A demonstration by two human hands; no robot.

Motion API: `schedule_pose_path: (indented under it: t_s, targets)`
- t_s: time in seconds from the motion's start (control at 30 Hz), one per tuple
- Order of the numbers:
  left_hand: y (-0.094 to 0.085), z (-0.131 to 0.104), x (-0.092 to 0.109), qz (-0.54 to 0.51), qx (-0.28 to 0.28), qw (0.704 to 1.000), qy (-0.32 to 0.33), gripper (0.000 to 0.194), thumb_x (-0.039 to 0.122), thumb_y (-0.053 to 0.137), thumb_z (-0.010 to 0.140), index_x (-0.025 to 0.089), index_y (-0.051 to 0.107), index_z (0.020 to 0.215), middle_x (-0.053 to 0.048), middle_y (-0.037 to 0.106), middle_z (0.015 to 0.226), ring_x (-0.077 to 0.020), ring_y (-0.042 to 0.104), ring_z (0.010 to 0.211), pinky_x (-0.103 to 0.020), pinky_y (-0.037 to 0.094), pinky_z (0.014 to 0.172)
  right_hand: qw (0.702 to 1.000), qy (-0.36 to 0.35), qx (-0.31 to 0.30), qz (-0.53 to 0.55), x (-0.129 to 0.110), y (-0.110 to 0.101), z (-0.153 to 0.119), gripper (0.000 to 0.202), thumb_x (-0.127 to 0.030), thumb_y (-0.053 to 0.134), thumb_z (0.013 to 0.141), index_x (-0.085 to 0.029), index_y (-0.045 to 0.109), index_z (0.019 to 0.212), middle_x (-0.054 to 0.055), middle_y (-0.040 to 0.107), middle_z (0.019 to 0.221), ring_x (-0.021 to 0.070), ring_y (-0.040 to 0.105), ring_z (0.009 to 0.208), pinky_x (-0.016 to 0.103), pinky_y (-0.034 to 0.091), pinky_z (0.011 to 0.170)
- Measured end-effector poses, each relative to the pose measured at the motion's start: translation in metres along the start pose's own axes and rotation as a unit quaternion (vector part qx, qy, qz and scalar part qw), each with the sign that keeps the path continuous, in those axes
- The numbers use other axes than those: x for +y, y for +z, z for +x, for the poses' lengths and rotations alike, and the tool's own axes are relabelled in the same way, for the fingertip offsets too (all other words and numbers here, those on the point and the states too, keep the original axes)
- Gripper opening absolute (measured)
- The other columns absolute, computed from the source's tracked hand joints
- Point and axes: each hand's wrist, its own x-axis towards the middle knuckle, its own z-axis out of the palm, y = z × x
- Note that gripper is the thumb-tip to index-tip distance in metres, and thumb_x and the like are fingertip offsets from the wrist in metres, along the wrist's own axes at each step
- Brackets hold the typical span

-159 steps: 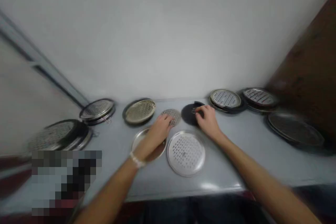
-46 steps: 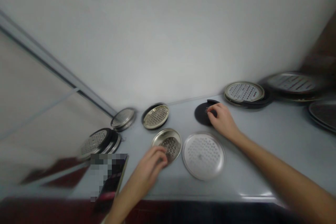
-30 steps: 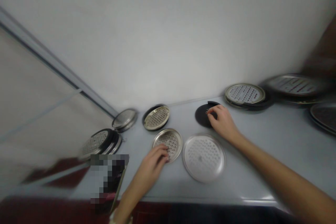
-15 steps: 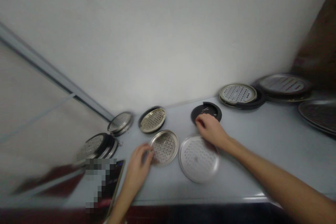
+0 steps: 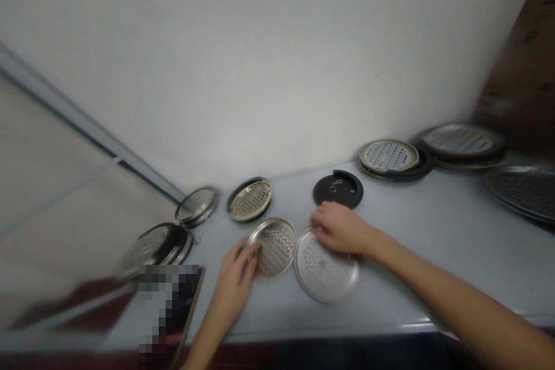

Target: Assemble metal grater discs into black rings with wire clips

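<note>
My left hand point(image 5: 238, 270) curls its fingers over the left rim of a round metal grater disc point(image 5: 275, 248). To its right lies a larger pale silver grater disc point(image 5: 326, 272), partly covered by my right hand point(image 5: 340, 228). That hand has its fingers closed together just over the disc's top edge; anything pinched in them is hidden. Behind it sits a black round tray point(image 5: 323, 189) with a cut-out in its rim, holding a small ring point(image 5: 333, 189) and a couple of thin pin-like pieces point(image 5: 337, 182).
Other round graters line the grey table: a brassy one point(image 5: 250, 201) at the back, stacked ones point(image 5: 197, 205) on the left, more point(image 5: 389, 157) at the back right. A dark-screened device point(image 5: 188, 312) lies at the front left. A white wall and a brown box point(image 5: 520, 69) border the table.
My right hand has drawn back from the black tray toward the pale disc, uncovering the small ring. My left fingers have come further over the smaller disc's rim.
</note>
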Motion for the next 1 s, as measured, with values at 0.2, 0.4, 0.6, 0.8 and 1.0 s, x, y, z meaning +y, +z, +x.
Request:
schedule_pose_path:
  t_s: [0.2,0.4,0.6,0.8,1.0]
  targets:
    - [-0.003,-0.001,0.002,0.008,-0.005,1.000,-0.007,0.037,0.038,0.049,0.095,0.021,0.069,0.121,-0.012,0.060,0.135,-0.0284,0.056,0.126,-0.051,0.045,0.110,1.000,-0.008,-0.015,-0.019,-0.002,0.008,-0.001,0.013,-0.024,0.054,0.093,-0.015,0.064,0.095,0.011,0.064,0.100,0.0232,0.056,0.094,0.035,0.040,0.081]
    - [-0.004,0.001,0.007,0.024,0.001,1.000,0.009,0.036,0.036,0.050,0.094,0.021,0.070,0.120,-0.013,0.062,0.132,-0.0287,0.059,0.123,-0.050,0.047,0.108,0.999,-0.005,-0.004,-0.037,-0.004,0.011,-0.001,0.015,-0.021,0.051,0.095,-0.014,0.064,0.098,0.014,0.059,0.107,0.0253,0.052,0.097,0.038,0.042,0.085]
    - [-0.006,0.000,0.004,0.035,-0.012,0.999,0.031,0.036,0.027,0.046,0.093,0.020,0.068,0.122,-0.013,0.061,0.133,-0.0277,0.057,0.124,-0.049,0.046,0.109,0.999,-0.009,0.001,-0.038,-0.004,0.013,-0.001,0.016,-0.018,0.049,0.095,-0.013,0.063,0.101,0.015,0.057,0.110,0.0265,0.050,0.100,0.040,0.043,0.087]
    - [-0.012,-0.007,0.001,0.020,-0.035,0.998,0.048,0.036,0.028,0.045,0.095,0.023,0.067,0.124,-0.011,0.059,0.137,-0.0259,0.055,0.128,-0.048,0.044,0.112,0.999,-0.001,0.015,-0.029,-0.002,0.014,-0.002,0.027,-0.020,0.056,0.090,-0.012,0.059,0.116,0.017,0.056,0.118,0.0283,0.049,0.108,0.042,0.043,0.093]
    - [-0.023,-0.012,-0.002,0.001,-0.066,0.997,0.050,0.036,0.032,0.046,0.097,0.025,0.066,0.126,-0.010,0.060,0.138,-0.0245,0.056,0.129,-0.045,0.044,0.112,1.000,-0.011,-0.012,-0.025,-0.003,0.010,-0.002,0.018,-0.026,0.058,0.090,-0.013,0.065,0.101,0.014,0.060,0.103,0.0276,0.049,0.099,0.042,0.043,0.090]
